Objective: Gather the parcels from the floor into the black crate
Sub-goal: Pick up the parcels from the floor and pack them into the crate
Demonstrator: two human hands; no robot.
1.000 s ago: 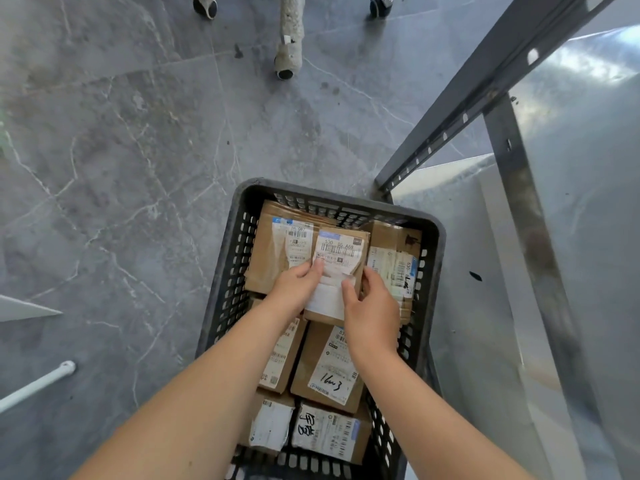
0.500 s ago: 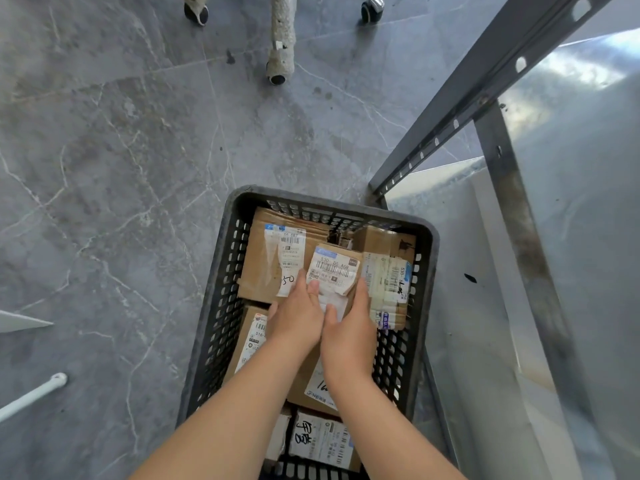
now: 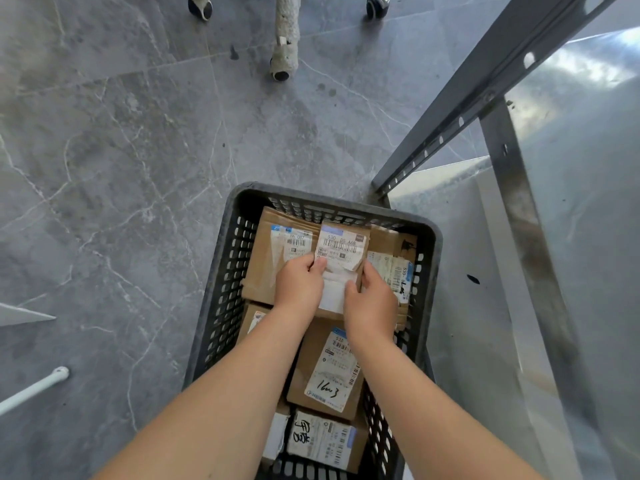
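over the far end of the perforated black plastic crate [image 3: 221,292], left hand [image 3: 299,284] and right hand [image 3: 370,306] pinch a small brown cardboard parcel [image 3: 341,251] by its side edges, seemingly light and stiff.

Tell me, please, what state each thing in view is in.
crate, upright on the floor, nearly full of parcels.
top parcel, label up, held by both hands at the crate's far end.
left hand, grips the top parcel's left edge.
right hand, grips its right edge.
near parcels, lying flat, labels up.
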